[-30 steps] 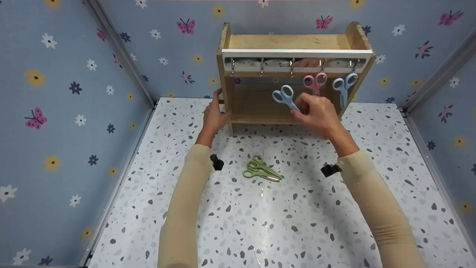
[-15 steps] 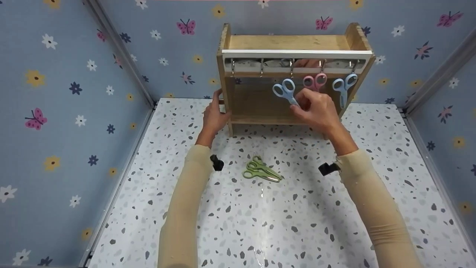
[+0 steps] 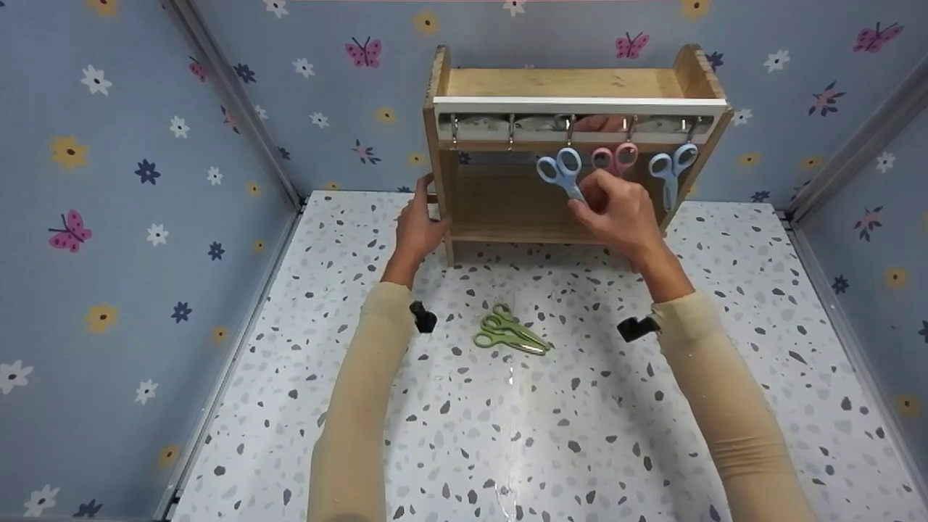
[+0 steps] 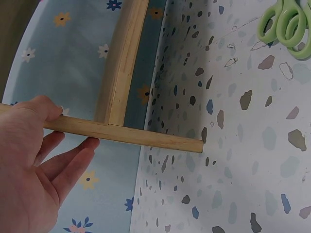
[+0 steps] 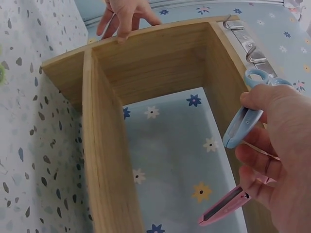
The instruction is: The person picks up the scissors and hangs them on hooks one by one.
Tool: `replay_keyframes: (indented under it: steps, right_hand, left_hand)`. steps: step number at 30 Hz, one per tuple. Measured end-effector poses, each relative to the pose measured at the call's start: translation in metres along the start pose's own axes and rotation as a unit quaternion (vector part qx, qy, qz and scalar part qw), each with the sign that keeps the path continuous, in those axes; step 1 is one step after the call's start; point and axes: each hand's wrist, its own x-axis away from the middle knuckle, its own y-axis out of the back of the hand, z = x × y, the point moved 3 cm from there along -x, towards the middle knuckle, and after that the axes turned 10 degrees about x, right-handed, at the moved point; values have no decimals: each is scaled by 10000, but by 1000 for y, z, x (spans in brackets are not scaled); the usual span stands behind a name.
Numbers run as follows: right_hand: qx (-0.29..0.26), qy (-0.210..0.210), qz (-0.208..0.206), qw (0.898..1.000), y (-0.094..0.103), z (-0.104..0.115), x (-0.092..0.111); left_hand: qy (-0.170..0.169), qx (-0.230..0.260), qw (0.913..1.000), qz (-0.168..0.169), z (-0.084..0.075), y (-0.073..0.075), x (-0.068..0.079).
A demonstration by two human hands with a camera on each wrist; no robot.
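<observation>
My left hand (image 3: 420, 228) grips the left side panel of a small wooden shelf (image 3: 562, 232), thumb on one side and fingers on the other in the left wrist view. With thumb and fingers, my right hand (image 3: 620, 217) pinches light blue scissors (image 3: 565, 175) by the blade end, handle loops up. One loop overlaps the tip of the middle hook (image 3: 570, 134) in the head view. Just right of these, pink scissors (image 3: 616, 156) hang from a hook, partly behind the hand. A second pair of blue scissors (image 3: 670, 174) hangs at the far right hook.
Green scissors (image 3: 511, 335) lie on the speckled tabletop (image 3: 464, 435) in front of the shelf. Two bare hooks (image 3: 511, 134) are at the left of the metal rail. Flowered panels (image 3: 130, 217) enclose the table at the back and sides.
My right hand has raised the blue scissors and shifted them slightly right, bringing the loops up to the middle hook. My left hand stays on the shelf's side.
</observation>
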Motion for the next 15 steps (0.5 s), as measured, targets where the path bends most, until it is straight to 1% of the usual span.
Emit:
replay_keyframes:
  steps: [8, 15]
  right_hand:
    - [-176, -61, -46, 9998, -2, -1, 0]
    - [-224, -126, -95, 9996, -5, -3, 1]
  left_hand:
    - [8, 58, 10000, 0, -1, 0, 0]
    - [22, 60, 10000, 1, 0, -1, 0]
